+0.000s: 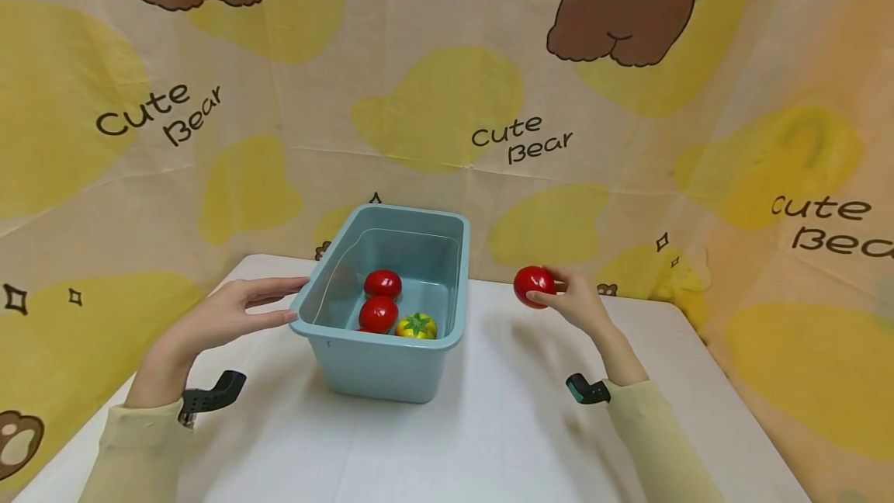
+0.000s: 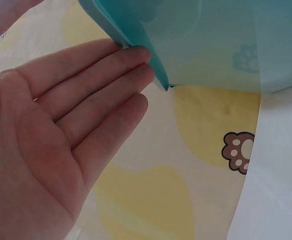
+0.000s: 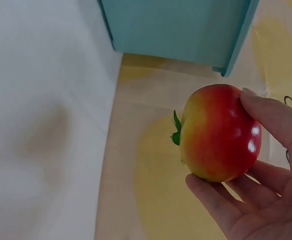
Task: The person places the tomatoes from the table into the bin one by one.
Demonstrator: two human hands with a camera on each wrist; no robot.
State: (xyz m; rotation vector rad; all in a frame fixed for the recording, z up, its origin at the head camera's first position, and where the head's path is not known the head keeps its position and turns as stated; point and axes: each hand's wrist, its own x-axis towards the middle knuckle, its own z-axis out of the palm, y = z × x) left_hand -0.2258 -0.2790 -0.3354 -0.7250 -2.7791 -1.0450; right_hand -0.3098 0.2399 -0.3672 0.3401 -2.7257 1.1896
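A red tomato (image 1: 534, 287) is pinched between the thumb and fingers of my right hand (image 1: 580, 303), above the table to the right of the bin. In the right wrist view the tomato (image 3: 220, 132) shows a yellowish side and a green leafy stem end. My left hand (image 1: 226, 313) has its fingers nearly straight, with the tips touching the left rim of a blue-green plastic bin (image 1: 384, 367). Inside the bin lie red tomatoes (image 1: 382, 284) and a yellow tomato (image 1: 417, 326) with a green star-shaped top. The near wall partly hides another red one.
The bin stands on a white table (image 1: 510, 425), close to its back edge. Behind the table hangs a cloth (image 1: 426, 107) with bears, yellow patches and lettering. Each wrist carries a dark strapped mount (image 1: 213, 393).
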